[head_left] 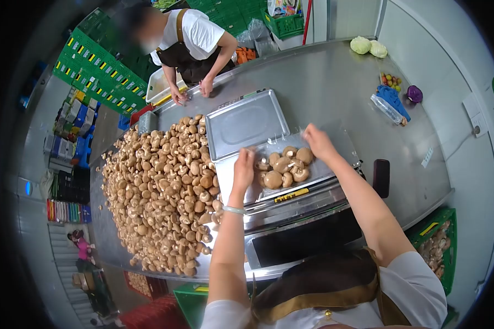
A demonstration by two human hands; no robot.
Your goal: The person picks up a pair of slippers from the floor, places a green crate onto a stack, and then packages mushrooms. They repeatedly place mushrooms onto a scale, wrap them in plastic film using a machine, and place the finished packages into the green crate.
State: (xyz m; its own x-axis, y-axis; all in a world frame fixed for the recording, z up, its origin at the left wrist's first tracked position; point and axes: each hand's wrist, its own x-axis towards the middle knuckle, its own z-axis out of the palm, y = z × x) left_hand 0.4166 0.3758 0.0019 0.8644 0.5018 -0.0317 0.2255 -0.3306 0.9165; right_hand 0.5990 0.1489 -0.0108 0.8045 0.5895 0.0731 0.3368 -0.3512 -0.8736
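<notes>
Several brown shiitake mushrooms (284, 167) sit grouped on clear plastic film (335, 156), in front of me on a metal wrapping stand (313, 192). My left hand (243, 168) is closed on the film's left side, just beside the mushrooms. At the far right corner of the mushrooms, my right hand (318, 142) pinches the film, its fingertips slightly blurred. Just beyond the film lies a grey metal scale pan (248, 125).
A big heap of loose shiitake mushrooms (162, 197) covers the table's left side. A co-worker (195, 41) stands across the table. A black phone (381, 178), purple cabbage (414, 94), pale cabbages (360, 45) and a blue cloth (391, 100) lie to the right.
</notes>
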